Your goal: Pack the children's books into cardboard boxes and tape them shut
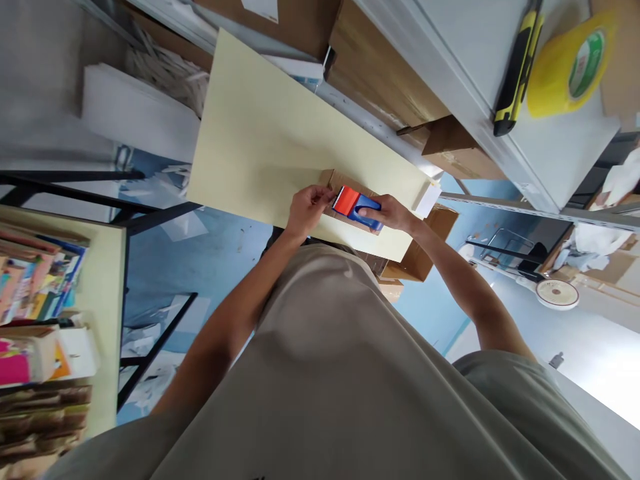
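Note:
My right hand [389, 212] is wrapped round the blue body of a packing tape dispenser [350, 201]. Its red front end has a dark row of teeth and points left. Just beside those teeth, my left hand [309, 208] is closed in a pinch; what sits between the fingertips is too small to make out. Under both hands a small brown cardboard box [329, 179] lies on the pale yellow tabletop [260, 127], partly covered by the dispenser and the hands.
A grey shelf [470, 60] at upper right carries a yellow tape roll [555, 83] and a yellow-black utility knife [519, 70]. Cardboard boxes [385, 67] line the table's far side. An open carton [430, 243] stands on the floor at right. Books [45, 273] fill another table at left.

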`<state>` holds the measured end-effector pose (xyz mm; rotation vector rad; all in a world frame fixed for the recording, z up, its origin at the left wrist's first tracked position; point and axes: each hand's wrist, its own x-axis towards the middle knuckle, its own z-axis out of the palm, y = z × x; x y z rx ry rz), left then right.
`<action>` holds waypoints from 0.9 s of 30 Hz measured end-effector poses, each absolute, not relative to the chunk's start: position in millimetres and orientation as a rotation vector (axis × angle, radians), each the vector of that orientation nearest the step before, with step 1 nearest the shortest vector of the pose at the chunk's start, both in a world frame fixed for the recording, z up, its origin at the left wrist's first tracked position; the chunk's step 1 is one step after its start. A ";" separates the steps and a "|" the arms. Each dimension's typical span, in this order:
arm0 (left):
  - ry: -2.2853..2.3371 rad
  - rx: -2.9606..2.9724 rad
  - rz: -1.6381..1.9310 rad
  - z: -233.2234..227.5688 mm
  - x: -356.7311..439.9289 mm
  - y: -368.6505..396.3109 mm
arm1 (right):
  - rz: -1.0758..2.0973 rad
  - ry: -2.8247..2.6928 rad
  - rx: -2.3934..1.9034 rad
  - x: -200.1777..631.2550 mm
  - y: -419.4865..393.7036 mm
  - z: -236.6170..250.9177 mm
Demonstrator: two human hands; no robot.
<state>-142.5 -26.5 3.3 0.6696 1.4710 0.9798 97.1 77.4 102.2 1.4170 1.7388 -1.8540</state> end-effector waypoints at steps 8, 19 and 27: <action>1.641 0.722 1.031 -22.5 -173.4 -21.8 | -1.746 1.576 1.477 79.2 77.2 117.6; 1.492 0.506 1.075 -64.4 -164.3 -5.5 | -1.622 1.510 1.581 57.2 83.9 123.4; 1.417 0.375 0.996 -81.6 -150.3 -1.1 | -1.571 1.509 1.615 40.0 83.8 127.6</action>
